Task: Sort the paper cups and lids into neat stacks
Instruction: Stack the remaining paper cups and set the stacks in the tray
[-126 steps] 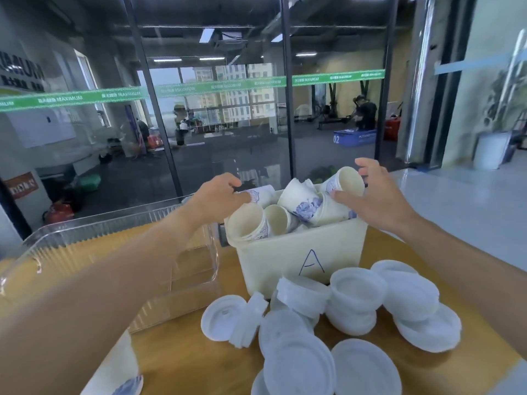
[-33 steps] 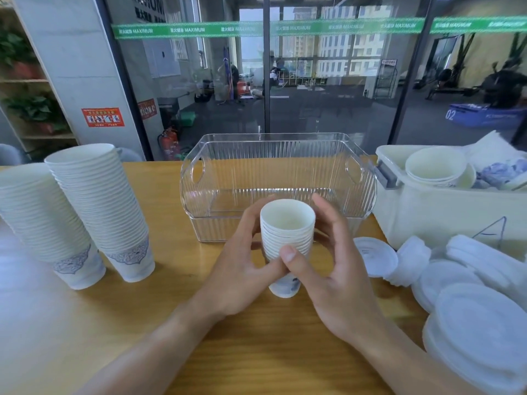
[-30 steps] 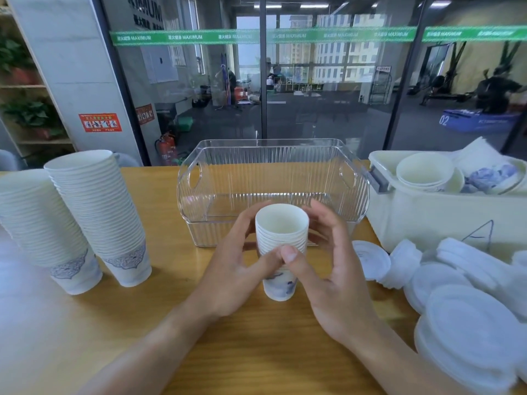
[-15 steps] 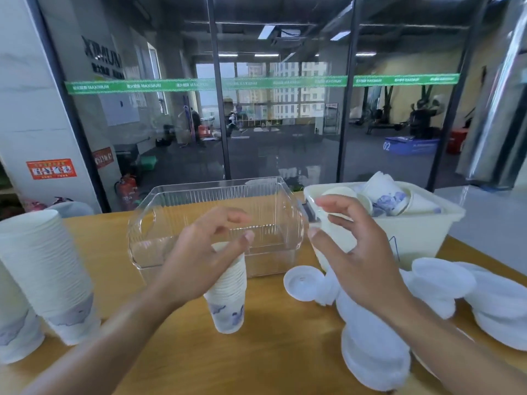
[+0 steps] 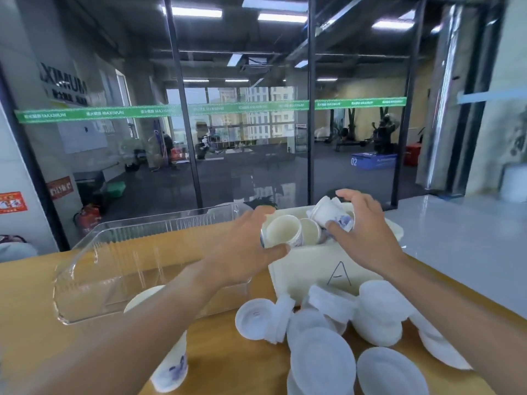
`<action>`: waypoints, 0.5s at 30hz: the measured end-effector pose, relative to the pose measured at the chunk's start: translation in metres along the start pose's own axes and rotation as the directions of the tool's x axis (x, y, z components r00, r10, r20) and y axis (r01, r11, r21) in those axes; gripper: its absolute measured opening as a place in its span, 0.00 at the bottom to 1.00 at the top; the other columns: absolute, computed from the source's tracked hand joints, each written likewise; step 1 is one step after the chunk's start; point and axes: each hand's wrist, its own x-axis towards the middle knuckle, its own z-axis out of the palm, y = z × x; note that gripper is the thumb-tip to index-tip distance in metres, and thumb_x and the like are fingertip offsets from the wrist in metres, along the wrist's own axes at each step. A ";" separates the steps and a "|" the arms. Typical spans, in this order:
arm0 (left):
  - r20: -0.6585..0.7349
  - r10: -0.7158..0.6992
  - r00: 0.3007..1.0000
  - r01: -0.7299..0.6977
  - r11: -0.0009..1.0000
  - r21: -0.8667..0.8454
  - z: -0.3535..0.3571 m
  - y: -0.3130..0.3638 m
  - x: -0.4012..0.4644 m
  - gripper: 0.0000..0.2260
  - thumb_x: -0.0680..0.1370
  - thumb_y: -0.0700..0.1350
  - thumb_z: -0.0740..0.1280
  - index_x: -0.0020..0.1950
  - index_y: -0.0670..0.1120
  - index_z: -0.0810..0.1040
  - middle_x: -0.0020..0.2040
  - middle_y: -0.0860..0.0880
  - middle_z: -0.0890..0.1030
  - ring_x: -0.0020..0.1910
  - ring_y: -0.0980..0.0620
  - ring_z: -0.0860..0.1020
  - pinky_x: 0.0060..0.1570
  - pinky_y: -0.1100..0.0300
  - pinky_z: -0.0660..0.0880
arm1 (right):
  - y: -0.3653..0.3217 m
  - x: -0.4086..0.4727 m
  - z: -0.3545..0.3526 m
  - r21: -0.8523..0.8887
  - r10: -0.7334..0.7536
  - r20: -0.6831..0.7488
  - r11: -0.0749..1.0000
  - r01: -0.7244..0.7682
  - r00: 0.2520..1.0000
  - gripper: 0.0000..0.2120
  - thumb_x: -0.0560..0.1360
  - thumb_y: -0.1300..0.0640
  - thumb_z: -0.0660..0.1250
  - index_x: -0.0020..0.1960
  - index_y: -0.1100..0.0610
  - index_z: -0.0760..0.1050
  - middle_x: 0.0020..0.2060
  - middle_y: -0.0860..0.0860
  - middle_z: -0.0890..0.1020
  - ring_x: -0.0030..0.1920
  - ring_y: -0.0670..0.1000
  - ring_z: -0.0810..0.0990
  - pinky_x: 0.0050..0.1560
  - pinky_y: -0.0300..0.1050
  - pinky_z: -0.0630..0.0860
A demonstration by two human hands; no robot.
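Observation:
A cream bin marked "A" holds loose paper cups. My left hand grips one cup lying on its side at the bin's left end, its mouth facing me. My right hand holds another cup, white with a blue print, tilted above the bin. A third cup lies between them. A short stack of cups stands on the table under my left forearm, partly hidden. White plastic lids lie in a loose heap in front of the bin.
A clear plastic bin sits left of the cream bin on the wooden table. A glass wall rises right behind the table. The table's right edge runs close to the lids.
Both hands left the short cup stack and reached right into the cream bin. Each hand has taken hold of a cup. The view has swung right, so the tall stacks are out of frame.

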 end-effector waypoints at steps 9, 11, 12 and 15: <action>-0.009 -0.087 0.996 0.086 0.996 -0.005 0.020 0.002 0.027 0.33 0.70 0.65 0.74 0.72 0.60 0.67 0.62 0.57 0.78 0.57 0.53 0.78 0.57 0.48 0.80 | 0.003 0.025 0.001 -0.226 0.026 0.148 0.974 0.008 0.989 0.30 0.78 0.44 0.70 0.76 0.50 0.63 0.70 0.53 0.76 0.67 0.58 0.70 0.66 0.51 0.65; -0.015 -0.091 0.996 0.091 0.996 -0.010 0.022 0.002 0.028 0.33 0.70 0.66 0.74 0.71 0.60 0.67 0.60 0.58 0.79 0.56 0.54 0.78 0.55 0.52 0.81 | 0.002 0.029 0.003 -0.283 0.037 0.162 0.959 0.010 0.986 0.30 0.78 0.43 0.69 0.75 0.49 0.63 0.69 0.53 0.76 0.66 0.58 0.71 0.66 0.52 0.65; -0.019 -0.090 0.996 0.090 0.996 -0.017 0.023 0.002 0.028 0.32 0.71 0.65 0.75 0.71 0.60 0.68 0.60 0.58 0.79 0.55 0.54 0.79 0.54 0.53 0.81 | 0.002 0.031 0.004 -0.311 0.043 0.167 0.950 0.012 0.985 0.29 0.78 0.43 0.69 0.75 0.49 0.64 0.68 0.53 0.77 0.65 0.58 0.71 0.66 0.52 0.65; -0.040 -0.089 0.995 0.088 0.996 -0.031 0.023 0.005 0.027 0.31 0.73 0.61 0.77 0.71 0.58 0.69 0.60 0.58 0.79 0.56 0.54 0.79 0.55 0.50 0.81 | 0.002 0.039 0.006 -0.365 0.068 0.190 0.931 0.006 0.979 0.28 0.78 0.44 0.68 0.74 0.50 0.64 0.64 0.54 0.80 0.63 0.59 0.72 0.64 0.53 0.65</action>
